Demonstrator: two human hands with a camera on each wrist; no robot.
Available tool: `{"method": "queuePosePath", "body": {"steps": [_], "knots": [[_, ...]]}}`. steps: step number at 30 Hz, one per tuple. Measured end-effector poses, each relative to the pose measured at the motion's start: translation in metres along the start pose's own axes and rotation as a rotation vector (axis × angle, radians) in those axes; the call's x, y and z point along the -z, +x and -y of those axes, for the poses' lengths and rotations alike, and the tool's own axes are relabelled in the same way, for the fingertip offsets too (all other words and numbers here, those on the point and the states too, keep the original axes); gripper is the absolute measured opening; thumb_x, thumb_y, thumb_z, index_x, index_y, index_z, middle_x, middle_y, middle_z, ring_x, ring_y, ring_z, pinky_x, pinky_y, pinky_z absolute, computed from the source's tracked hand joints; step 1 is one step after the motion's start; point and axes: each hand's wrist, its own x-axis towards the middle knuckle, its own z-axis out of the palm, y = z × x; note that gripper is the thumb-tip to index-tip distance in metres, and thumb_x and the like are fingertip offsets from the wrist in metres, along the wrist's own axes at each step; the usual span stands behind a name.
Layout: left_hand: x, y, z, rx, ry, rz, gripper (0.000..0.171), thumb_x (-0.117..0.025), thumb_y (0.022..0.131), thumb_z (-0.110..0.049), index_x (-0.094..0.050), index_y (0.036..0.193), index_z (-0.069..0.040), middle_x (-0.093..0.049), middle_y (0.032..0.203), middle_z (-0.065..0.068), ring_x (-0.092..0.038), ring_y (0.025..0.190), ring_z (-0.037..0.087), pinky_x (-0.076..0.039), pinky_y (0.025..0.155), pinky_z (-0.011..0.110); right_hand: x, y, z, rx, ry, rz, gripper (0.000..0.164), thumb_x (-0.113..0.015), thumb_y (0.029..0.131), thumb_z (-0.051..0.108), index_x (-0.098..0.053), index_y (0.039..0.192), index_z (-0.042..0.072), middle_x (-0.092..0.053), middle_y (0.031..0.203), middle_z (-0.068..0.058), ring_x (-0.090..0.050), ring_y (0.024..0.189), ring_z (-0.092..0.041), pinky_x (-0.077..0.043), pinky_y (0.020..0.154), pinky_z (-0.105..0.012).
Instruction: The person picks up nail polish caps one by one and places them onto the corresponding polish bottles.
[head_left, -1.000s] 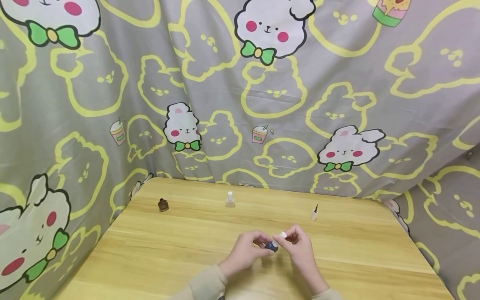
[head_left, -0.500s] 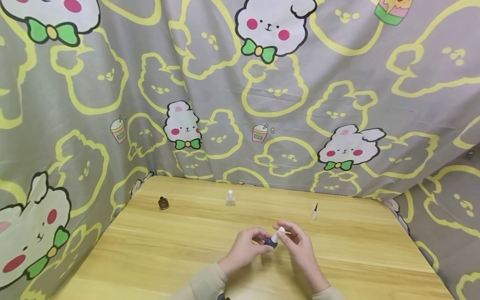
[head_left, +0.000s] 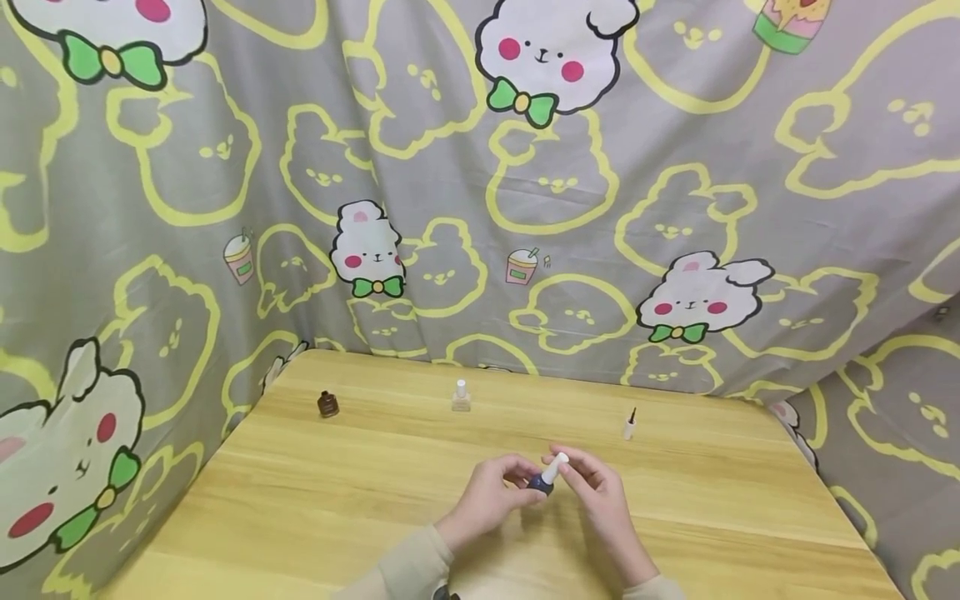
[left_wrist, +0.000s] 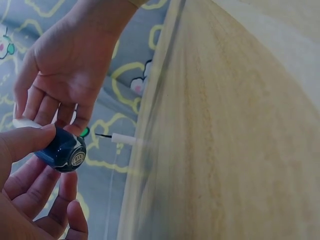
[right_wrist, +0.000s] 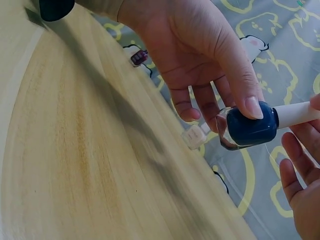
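Note:
My left hand (head_left: 487, 497) holds a dark blue nail polish bottle (head_left: 538, 483) by its glass body, above the table. The bottle is tilted, its white cap (head_left: 556, 467) pointing up to the right. The fingertips of my right hand (head_left: 602, 497) pinch that cap. In the right wrist view, a thin dark band shows between the blue bottle (right_wrist: 252, 124) and the white cap (right_wrist: 296, 114). The left wrist view shows the round label on the bottle's base (left_wrist: 77, 158), with the left thumb across its side.
A dark brown polish bottle (head_left: 327, 406), capless, stands at the table's (head_left: 360, 492) back left. A clear bottle with a white cap (head_left: 461, 398) stands at the back middle. To the right, a white cap with its brush upward (head_left: 629, 427) stands on end. A patterned curtain (head_left: 450, 183) encloses the table.
My right hand has shifted its fingers on the white cap, and the cap now stands more upright and shows more fully. The left hand keeps its hold on the bottle with little movement.

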Motion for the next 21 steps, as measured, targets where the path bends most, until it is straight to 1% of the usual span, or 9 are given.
{"method": "queuePosePath", "body": {"steps": [6, 10, 11, 14, 16, 19, 21], "knots": [[-0.003, -0.007, 0.005, 0.047, -0.007, 0.02, 0.023, -0.08, 0.078, -0.018, -0.072, 0.098, -0.012, -0.073, 0.094, -0.001, -0.06, 0.081, 0.003, -0.048, 0.072, 0.021, -0.001, -0.008, -0.005, -0.018, 0.005, 0.0, 0.026, -0.056, 0.096, 0.002, -0.059, 0.116, -0.015, -0.075, 0.103, -0.009, -0.069, 0.097, -0.007, -0.05, 0.089, -0.018], [-0.004, -0.004, 0.004, 0.044, -0.006, 0.002, 0.023, -0.08, 0.078, -0.018, -0.072, 0.098, -0.012, -0.073, 0.093, -0.002, -0.06, 0.081, 0.003, -0.049, 0.072, 0.021, -0.001, -0.006, -0.003, -0.052, 0.0, -0.023, 0.026, -0.059, 0.095, 0.005, -0.06, 0.115, -0.012, -0.074, 0.103, -0.012, -0.069, 0.096, -0.008, -0.051, 0.088, -0.019], [-0.004, -0.002, 0.003, 0.041, -0.005, -0.003, 0.024, -0.08, 0.077, -0.018, -0.072, 0.098, -0.012, -0.073, 0.093, -0.002, -0.06, 0.08, 0.003, -0.05, 0.071, 0.021, -0.001, -0.004, -0.002, -0.056, -0.016, -0.034, 0.025, -0.061, 0.094, 0.005, -0.061, 0.113, -0.01, -0.074, 0.103, -0.013, -0.068, 0.094, -0.008, -0.051, 0.087, -0.02], [-0.002, 0.003, 0.0, 0.022, 0.001, -0.013, 0.024, -0.081, 0.076, -0.016, -0.072, 0.099, -0.012, -0.073, 0.092, 0.0, -0.06, 0.08, 0.003, -0.05, 0.071, 0.021, 0.0, 0.002, 0.001, -0.06, -0.071, -0.077, 0.018, -0.065, 0.09, 0.006, -0.065, 0.105, -0.005, -0.075, 0.097, -0.008, -0.066, 0.087, -0.007, -0.052, 0.081, -0.02], [-0.001, 0.005, -0.001, 0.017, 0.009, -0.012, 0.024, -0.081, 0.076, -0.016, -0.072, 0.098, -0.013, -0.073, 0.092, -0.001, -0.06, 0.08, 0.003, -0.05, 0.071, 0.021, -0.001, 0.006, 0.002, -0.062, -0.101, -0.117, 0.012, -0.069, 0.087, 0.003, -0.065, 0.097, -0.002, -0.074, 0.089, 0.001, -0.063, 0.082, -0.006, -0.051, 0.077, -0.02], [-0.001, 0.005, -0.001, 0.017, 0.019, -0.003, 0.023, -0.081, 0.076, -0.016, -0.072, 0.097, -0.014, -0.073, 0.092, -0.002, -0.06, 0.08, 0.003, -0.05, 0.072, 0.021, -0.003, 0.007, 0.0, -0.05, -0.103, -0.165, 0.011, -0.073, 0.083, 0.001, -0.062, 0.087, -0.001, -0.068, 0.081, 0.006, -0.06, 0.077, -0.005, -0.049, 0.075, -0.021], [-0.001, 0.003, 0.0, 0.026, 0.022, 0.003, 0.022, -0.081, 0.076, -0.017, -0.072, 0.096, -0.014, -0.073, 0.092, -0.003, -0.06, 0.079, 0.003, -0.05, 0.072, 0.021, -0.005, 0.006, -0.001, -0.055, -0.101, -0.185, 0.014, -0.074, 0.081, -0.001, -0.06, 0.084, -0.001, -0.064, 0.078, 0.007, -0.059, 0.076, -0.005, -0.048, 0.074, -0.022]]}}
